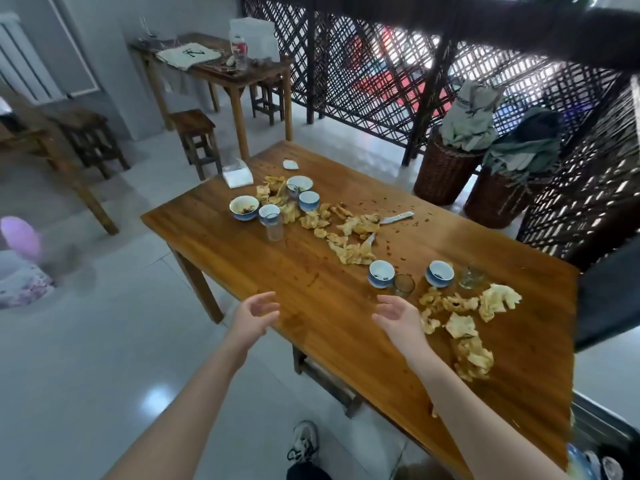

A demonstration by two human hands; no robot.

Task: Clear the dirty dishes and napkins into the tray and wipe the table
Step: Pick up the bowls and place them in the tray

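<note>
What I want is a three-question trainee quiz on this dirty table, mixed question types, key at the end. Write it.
1. True or false: the left hand and right hand each hold a bowl.
2. What lies on the table just right of the right hand? A) crumpled napkins B) a kettle C) a plate of fruit
3. How many blue-and-white bowls stand just beyond the right hand?
Key: 1 false, both hands are open and empty; 2 A; 3 two.

soft daylight — warped, blurry edges
</note>
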